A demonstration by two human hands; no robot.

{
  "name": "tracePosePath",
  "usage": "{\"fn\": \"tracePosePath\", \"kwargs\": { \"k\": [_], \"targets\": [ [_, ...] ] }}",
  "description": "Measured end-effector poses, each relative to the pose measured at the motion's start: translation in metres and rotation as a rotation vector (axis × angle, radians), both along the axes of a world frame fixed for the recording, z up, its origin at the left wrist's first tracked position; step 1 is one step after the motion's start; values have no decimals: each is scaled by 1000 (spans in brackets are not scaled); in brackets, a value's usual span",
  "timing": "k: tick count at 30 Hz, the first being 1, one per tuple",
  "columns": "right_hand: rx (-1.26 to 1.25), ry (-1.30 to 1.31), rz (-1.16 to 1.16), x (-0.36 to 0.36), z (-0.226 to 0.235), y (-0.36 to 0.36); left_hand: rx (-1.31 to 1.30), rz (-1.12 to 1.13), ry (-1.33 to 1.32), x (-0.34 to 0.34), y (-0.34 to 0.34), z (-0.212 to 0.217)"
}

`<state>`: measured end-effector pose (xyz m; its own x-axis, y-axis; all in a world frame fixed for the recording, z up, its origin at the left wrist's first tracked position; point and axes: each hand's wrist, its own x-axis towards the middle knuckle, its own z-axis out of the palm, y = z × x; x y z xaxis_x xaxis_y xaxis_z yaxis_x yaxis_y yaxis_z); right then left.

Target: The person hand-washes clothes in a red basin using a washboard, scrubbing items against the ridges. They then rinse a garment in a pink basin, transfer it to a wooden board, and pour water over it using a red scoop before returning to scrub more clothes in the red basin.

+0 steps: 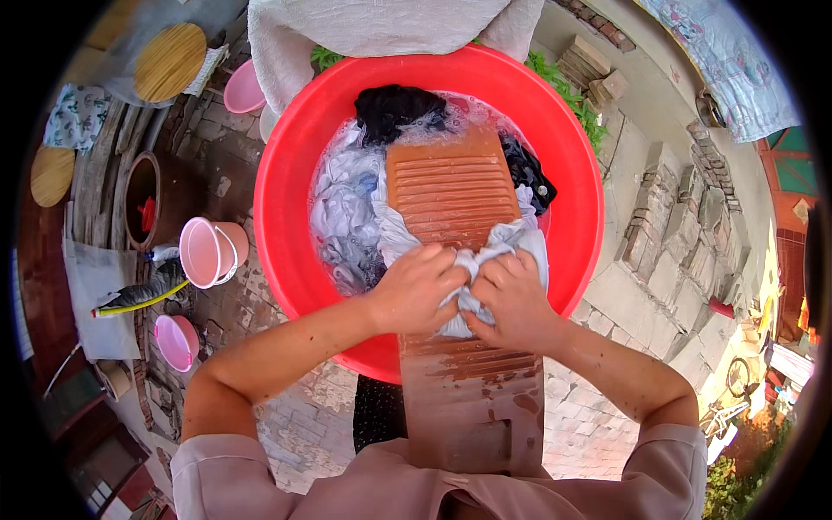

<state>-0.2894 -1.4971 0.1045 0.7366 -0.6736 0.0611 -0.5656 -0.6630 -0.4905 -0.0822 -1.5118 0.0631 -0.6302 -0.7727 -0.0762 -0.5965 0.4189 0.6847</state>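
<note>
A pale wet cloth (pixel 485 260) is gripped tight by the left hand (pixel 422 286) and right hand (pixel 513 299) on the washboard (pixel 451 199), while more laundry (pixel 347 217) soaks unscrubbed in the red tub (pixel 286 191).

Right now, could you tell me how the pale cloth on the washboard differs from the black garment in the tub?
The pale cloth is whitish and bunched under the left hand and right hand on the washboard; the black garment is dark and untouched. The pale cloth lies near the person, the black garment at the red tub's far side. Both look wet.
</note>
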Motion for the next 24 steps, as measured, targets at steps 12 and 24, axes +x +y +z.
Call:
{"fn": "tracePosePath", "kwargs": {
  "k": [12,24],
  "targets": [
    [-232,233,-536,56,-115,-190,180,816,52,53,-57,-71],
    [111,-189,-7,10,35,39,-565,-54,337,37,17,62]
  ]
}}
